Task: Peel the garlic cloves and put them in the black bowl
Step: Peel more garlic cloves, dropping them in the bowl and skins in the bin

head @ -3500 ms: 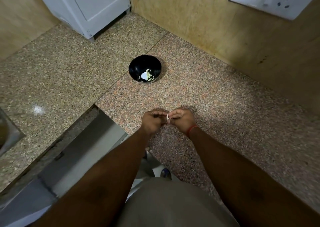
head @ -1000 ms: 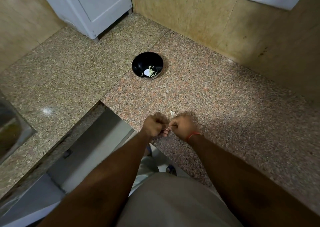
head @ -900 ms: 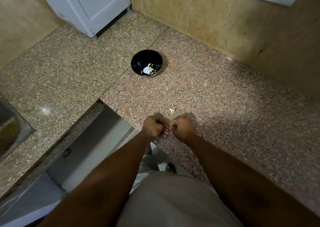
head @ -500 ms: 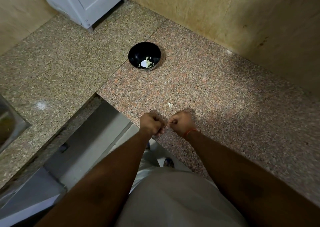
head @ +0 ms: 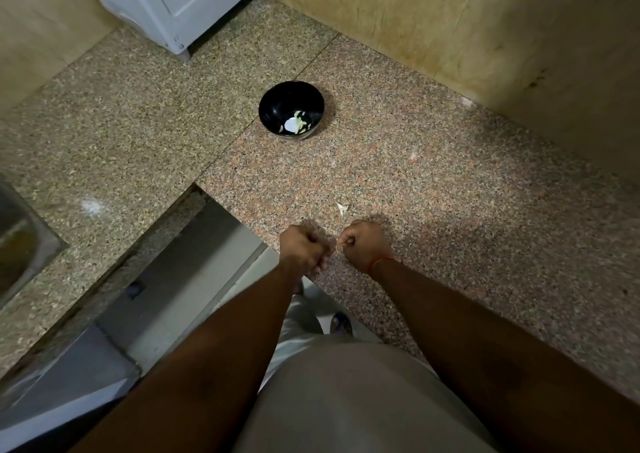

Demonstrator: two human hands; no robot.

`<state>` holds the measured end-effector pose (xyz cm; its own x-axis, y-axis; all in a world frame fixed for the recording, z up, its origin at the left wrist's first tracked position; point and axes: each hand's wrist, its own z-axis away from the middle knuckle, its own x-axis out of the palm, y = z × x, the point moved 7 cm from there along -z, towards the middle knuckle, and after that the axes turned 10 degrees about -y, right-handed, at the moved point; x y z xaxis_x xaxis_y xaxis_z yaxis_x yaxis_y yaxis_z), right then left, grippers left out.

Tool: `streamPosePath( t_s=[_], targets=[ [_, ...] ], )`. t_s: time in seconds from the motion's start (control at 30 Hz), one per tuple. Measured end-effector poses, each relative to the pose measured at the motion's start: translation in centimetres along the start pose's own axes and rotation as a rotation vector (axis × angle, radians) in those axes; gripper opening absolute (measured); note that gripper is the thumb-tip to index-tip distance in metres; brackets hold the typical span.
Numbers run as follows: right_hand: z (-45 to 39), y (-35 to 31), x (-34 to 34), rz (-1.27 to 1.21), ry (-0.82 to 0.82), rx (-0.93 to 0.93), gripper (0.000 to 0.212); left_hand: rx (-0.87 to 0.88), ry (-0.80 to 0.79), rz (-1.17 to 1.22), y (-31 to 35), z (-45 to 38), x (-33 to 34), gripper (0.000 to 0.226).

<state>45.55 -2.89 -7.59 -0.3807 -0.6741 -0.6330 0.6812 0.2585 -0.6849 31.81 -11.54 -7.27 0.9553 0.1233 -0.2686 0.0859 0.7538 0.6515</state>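
Observation:
The black bowl (head: 273, 101) stands on the granite counter (head: 433, 182) with several pale peeled garlic cloves (head: 296, 125) in its bottom. Near the counter's front edge my two hands are fists side by side, a narrow gap between them. My right hand (head: 363, 245) pinches a small pale bit of garlic (head: 337, 241) at its fingertips. My left hand (head: 301, 250) is curled tight, and the clove inside it is hidden. A scrap of garlic peel (head: 341, 208) lies on the counter just beyond my right hand.
A white appliance (head: 180, 2) stands in the back corner. A steel sink (head: 17, 241) is at the far left. The counter has an L-shaped cut-out with floor below (head: 180, 279). A tan wall (head: 485, 37) runs along the back right.
My hands were pressed together on the clove; now they have drawn slightly apart. A peel scrap has appeared on the counter. The view has tilted down a little.

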Motion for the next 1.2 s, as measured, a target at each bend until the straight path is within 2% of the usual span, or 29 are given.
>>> streamPosePath(
  t_s=[0.5, 0.7, 0.93, 1.03, 1.2],
  targets=[
    [0.8, -1.0, 0.0, 0.004, -0.051, 0.085, 0.029, -0.008, 0.014, -0.008, -0.3, -0.5, 0.0, 0.022],
    [1.5, -0.3, -0.1, -0.168, -0.022, 0.162, 0.023, 0.065, -0.076, 0.064, 0.3, -0.4, 0.9, 0.017],
    [2.6, -0.3, -0.6, -0.676, 0.000, 0.380, 0.004, 0.119, -0.108, 0.166, 0.3, -1.0, 1.1, 0.014],
    [2.6, -0.5, -0.8, -0.730, 0.008, 0.386, 0.005, 0.130, -0.119, 0.272, 0.4, -0.9, 1.2, 0.015],
    [2.3, -0.3, -0.6, -0.715, 0.038, 0.405, 0.010, 0.119, -0.110, 0.299, 0.7, -1.1, 0.9, 0.012]
  ],
)
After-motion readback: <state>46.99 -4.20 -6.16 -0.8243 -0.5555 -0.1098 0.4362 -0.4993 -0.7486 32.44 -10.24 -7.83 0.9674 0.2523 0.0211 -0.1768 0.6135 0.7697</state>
